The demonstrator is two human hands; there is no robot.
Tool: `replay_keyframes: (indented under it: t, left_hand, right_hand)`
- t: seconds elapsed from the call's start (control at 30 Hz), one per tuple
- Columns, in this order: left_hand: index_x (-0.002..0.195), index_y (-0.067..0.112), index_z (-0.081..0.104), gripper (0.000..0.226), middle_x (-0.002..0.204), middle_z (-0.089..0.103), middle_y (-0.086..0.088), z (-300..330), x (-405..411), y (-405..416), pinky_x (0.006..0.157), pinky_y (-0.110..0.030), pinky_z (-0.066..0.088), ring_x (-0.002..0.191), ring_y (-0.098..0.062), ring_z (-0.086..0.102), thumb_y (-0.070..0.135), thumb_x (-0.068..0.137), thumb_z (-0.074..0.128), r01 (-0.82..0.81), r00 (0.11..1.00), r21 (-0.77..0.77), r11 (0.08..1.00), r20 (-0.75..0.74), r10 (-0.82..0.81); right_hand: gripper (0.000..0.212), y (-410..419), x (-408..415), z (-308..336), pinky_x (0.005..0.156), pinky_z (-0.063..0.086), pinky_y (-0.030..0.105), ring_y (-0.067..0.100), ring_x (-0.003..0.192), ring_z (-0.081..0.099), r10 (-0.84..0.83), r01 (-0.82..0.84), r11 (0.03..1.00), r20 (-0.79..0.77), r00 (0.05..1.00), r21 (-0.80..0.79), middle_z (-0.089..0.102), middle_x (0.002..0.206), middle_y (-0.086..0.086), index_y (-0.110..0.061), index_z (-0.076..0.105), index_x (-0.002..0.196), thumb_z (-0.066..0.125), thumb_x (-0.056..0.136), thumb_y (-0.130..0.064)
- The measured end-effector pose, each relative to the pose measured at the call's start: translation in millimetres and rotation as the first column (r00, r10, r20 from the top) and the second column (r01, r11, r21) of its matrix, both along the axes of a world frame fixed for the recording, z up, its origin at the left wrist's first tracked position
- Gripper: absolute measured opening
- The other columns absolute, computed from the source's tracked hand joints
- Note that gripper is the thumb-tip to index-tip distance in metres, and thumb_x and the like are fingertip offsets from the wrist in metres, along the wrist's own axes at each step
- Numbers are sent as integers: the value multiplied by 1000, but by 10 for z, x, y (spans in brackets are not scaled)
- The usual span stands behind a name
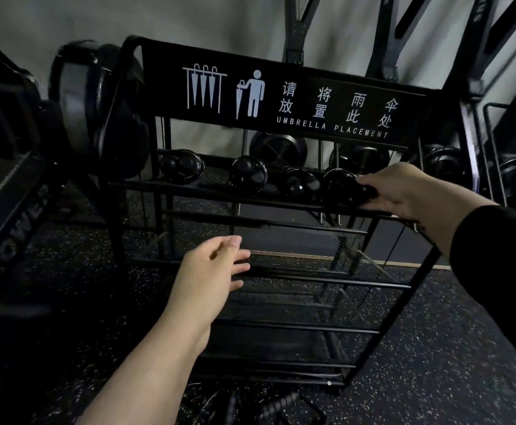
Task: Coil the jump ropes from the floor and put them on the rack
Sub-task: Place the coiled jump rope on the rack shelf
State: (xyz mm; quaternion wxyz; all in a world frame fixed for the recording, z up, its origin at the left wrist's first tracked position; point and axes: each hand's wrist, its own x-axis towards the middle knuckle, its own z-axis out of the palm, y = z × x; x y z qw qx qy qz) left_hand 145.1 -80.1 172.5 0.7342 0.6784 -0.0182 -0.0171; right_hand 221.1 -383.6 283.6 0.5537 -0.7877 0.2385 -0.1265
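**Fourth coil going onto the top shelf, more rope waiting on the floor**

Here we are at the rack (pixel 284 207), centre frame, under the black "Umbrella Placement" sign (pixel 281 93). The right hand (pixel 403 191), reaching in from the right edge, has its fingers curled round a coiled jump rope (pixel 344 187) and is settling it on the top shelf at the right end of the row. Three more coils (pixel 247 174) sit to its left along that shelf, side by side.

This looks like the placing step: the coil is down or very nearly down, though I can't tell whether it fully rests on the shelf. It stands on edge, its round face turned toward us and a touch left; being a coil, it has no real long axis, just a flat disc upright.

The left hand (pixel 216 271), lower centre, hovers in front of the middle shelves with fingers loosely spread, gripping nothing.

Bottom centre of the frame, on the speckled floor (pixel 434 348), lie uncoiled jump ropes (pixel 276 404), a ridged handle pointing up-right, thin cords looping beside it. Next move, I'd judge: let go of the coil without toppling it, then reach down for that handle.
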Motion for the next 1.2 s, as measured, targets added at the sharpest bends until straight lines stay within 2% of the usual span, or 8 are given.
replay_keyframes:
  t: [0.2,0.3,0.6,0.7,0.83,1.0,1.1,1.2]
  left_hand:
    - [114,28,69,19,100,78,10,-40,-24,-5,85,-36,62,91,-5,75,33,105,52,12,1000,8,1000,-12,-12]
    - [114,28,69,20,100,78,9,-31,-40,16,85,-36,63,90,-5,75,31,106,52,6,1000,12,1000,-9,-6]
    - [113,28,70,19,99,78,9,-53,-34,-5,85,-38,63,90,-6,75,32,105,52,21,1000,17,1000,-13,-20]
    - [111,31,69,18,99,78,10,-63,-37,-10,84,-37,63,91,-5,75,34,105,53,25,1000,33,999,-10,-25]
    - [118,26,69,23,100,77,8,-100,-43,-27,83,-36,63,91,-8,75,35,106,52,57,998,63,996,-31,-55]
    - [110,25,73,33,105,75,-3,-500,-64,-156,72,-40,62,96,-26,73,50,102,53,154,980,193,969,-157,-125]
    - [97,29,77,48,101,77,-1,-852,-158,-223,90,-51,60,100,-28,72,68,84,53,296,945,292,909,-231,-233]
    - [113,20,72,42,100,74,-3,-1214,-261,-219,85,-39,60,94,-22,71,54,101,50,472,862,315,824,-360,-356]
  right_hand:
    - [29,20,55,-96,88,62,44,30,92,74,-94,92,967,1,996,-238,73,104,11,-7,68,98,68,98,-35]
    - [45,17,17,-94,94,59,49,32,90,72,-99,93,947,-5,995,-308,64,87,8,-2,70,109,63,98,-45]
    - [42,-16,-21,-56,91,60,49,24,80,58,-49,46,921,2,999,-387,55,82,7,-12,71,110,50,103,-48]
    - [42,34,-99,-15,76,54,35,21,79,58,-102,198,875,232,967,-442,64,86,7,-10,70,117,49,105,-44]
    - [33,413,-591,-101,53,34,26,3,57,43,-85,375,860,628,774,-347,54,73,0,-17,59,85,45,107,-37]
    - [42,1162,-1203,-1239,48,31,20,4,52,38,157,-15,938,385,910,-347,49,65,3,1,56,77,52,106,-30]
    - [28,1405,-1441,-2107,55,39,19,2,55,48,278,-226,940,190,942,-255,58,64,-9,-12,61,79,59,103,-25]
    - [14,1402,-1584,-2844,71,52,36,19,76,68,309,-294,937,52,950,-187,71,79,-1,-20,64,88,62,101,-24]
